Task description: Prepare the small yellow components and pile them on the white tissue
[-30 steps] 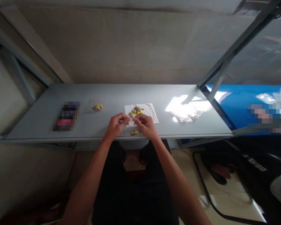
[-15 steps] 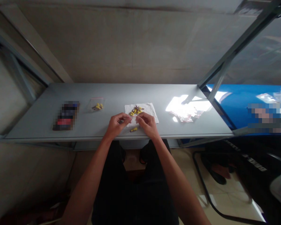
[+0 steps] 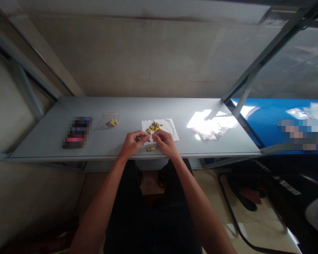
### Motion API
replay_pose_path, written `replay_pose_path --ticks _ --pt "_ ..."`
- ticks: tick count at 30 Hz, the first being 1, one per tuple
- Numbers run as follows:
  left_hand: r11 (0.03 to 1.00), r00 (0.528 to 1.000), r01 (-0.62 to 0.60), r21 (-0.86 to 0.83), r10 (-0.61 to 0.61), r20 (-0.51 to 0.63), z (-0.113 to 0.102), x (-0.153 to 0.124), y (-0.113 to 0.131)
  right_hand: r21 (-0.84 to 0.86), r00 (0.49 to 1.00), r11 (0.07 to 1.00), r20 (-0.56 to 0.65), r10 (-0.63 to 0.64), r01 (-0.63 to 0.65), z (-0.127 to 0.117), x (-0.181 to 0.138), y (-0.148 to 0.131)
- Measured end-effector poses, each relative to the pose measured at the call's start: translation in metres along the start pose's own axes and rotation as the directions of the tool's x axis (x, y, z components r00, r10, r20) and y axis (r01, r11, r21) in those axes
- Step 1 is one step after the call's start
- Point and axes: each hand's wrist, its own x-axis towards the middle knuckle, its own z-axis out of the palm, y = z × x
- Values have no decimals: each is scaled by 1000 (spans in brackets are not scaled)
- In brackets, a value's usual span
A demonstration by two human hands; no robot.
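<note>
Plastic shows faintly between the two hands: a small clear zip bag (image 3: 149, 144), its upper edge pinched in the grip of the left hand (image 3: 135, 141) and of the right hand (image 3: 163, 141), thumbs against fingers. It hangs at the near side of the grey surface (image 3: 95, 141), long axis running from the fingertips toward the person. Yellow-ended pieces (image 3: 150, 149) sit at its bottom, lying roughly left to right. Just beyond, a pile of similar pieces (image 3: 154, 127) rests on a white cloth (image 3: 171, 127). Another zip bag (image 3: 112, 120), red-edged toward the wall, holds more.
</note>
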Motion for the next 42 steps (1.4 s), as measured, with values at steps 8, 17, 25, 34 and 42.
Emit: replay_pose_path --ticks 8,17,25,34,42 --pt "1000 1000 -21 -8 21 -11 -2 -1 -1 32 998 999 61 9 -11 1 1 3" --pt "1000 1000 6 -20 -6 13 -2 0 -1 7 998 1000 62 23 -24 -3 4 3" --pt "1000 1000 3 -3 -3 23 1 4 -8 -24 1000 1000 19 -3 3 1 6 8" --pt "996 1000 25 -85 -24 16 0 5 -16 -126 998 991 57 -37 44 1 7 5" --pt "995 992 64 -73 -72 -107 2 1 -16 -101 998 995 -65 -8 2 3 0 8"
